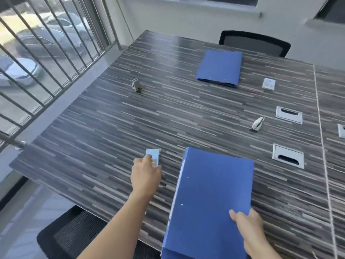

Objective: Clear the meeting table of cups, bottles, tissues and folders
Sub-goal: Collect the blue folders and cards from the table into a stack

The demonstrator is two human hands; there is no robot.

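Now your left hand [146,176] touches the tissue pack [154,155] at its near end; finger grip unclear. Your right hand [250,227] clasps the folder [211,193].

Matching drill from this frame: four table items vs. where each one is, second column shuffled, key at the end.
Things:
1. near blue folder
2. far blue folder
3. light blue packet
4. white packet

Places or states:
A. lies flat on the table in front of the far chair
B. under the fingertips of the left hand
C. alone on the tabletop, at the far right of the view
D. held by the right hand, thumb on its cover

Pairs: 1-D, 2-A, 3-B, 4-C
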